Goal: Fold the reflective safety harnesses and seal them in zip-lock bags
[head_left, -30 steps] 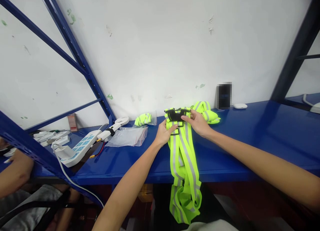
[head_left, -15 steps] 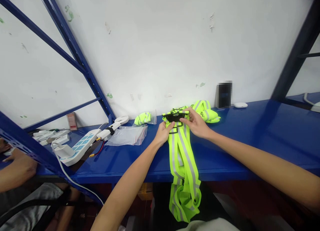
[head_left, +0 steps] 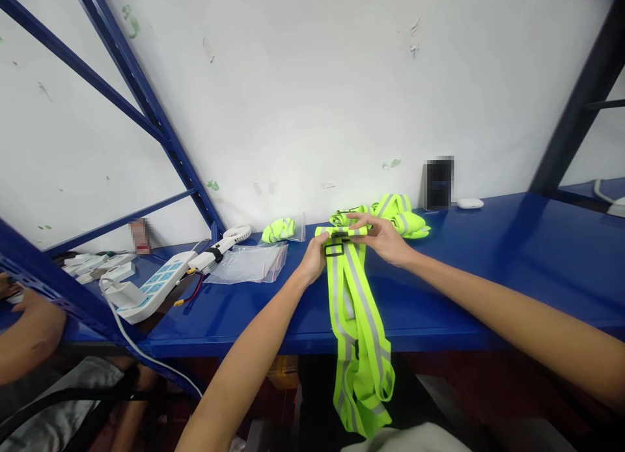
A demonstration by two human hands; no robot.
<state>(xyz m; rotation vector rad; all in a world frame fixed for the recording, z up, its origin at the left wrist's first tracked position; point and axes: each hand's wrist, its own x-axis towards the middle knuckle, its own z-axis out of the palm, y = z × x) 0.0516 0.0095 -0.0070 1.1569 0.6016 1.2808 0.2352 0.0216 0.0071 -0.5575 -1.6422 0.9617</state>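
Observation:
Between my hands is a neon yellow reflective strap vest (head_left: 362, 296) with grey stripes and black buckles. Its upper end is folded into a flat band over the blue table. The long straps hang down over the front edge toward my lap. My left hand (head_left: 314, 255) is closed on the left end of the folded band, above a black slider buckle (head_left: 334, 249). At the right end my right hand (head_left: 381, 236) pinches the band with thumb and fingers. Just behind lie more yellow reflective straps (head_left: 398, 211) in a loose pile.
Left of the vest are a bagged yellow bundle (head_left: 278, 230), clear plastic bags (head_left: 249, 264), a white handheld fan (head_left: 237, 234) and a power strip (head_left: 163, 286). A dark phone-like object (head_left: 438, 183) and white case (head_left: 470, 204) stand by the wall. Another person's arm (head_left: 32, 335) is at far left.
The top of the vest has been turned over: the black part that showed between my hands is now mostly covered by yellow band. My right fingers have shifted along its end.

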